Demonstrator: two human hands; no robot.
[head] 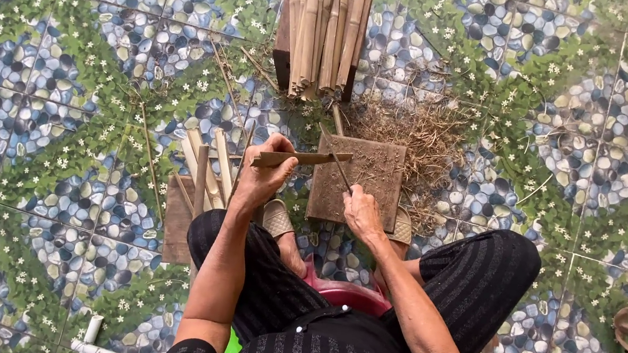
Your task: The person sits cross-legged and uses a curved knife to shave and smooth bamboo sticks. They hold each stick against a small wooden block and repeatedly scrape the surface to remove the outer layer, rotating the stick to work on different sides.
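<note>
Bamboo is lying all about the seated person on the patterned tile floor (63,93). The left hand (262,178) is clenching a short flat bamboo strip (302,158), fingers wrapped around its left end; the strip is lying almost level across the view, its long axis running left to right with the free end pointing right and tilting very slightly upward, hanging just over the top left edge of a square brown wooden block (365,178). The right hand (361,209) is gripping a thin dark knife (338,159), fingers closed around the handle, the blade slanting up and to the left so that it is crossing the strip near its free end; whether the edge is biting into the strip cannot be told. The block is sitting on the floor in front of the person's knees, with a heap of dry shavings (421,137) spreading behind and to its right. Beyond that, a bundle of bamboo canes (323,24) is lying lengthwise, pointing away from the person. Beside the left hand, a few pale split pieces (209,164) are resting on a brown board (176,224).
</note>
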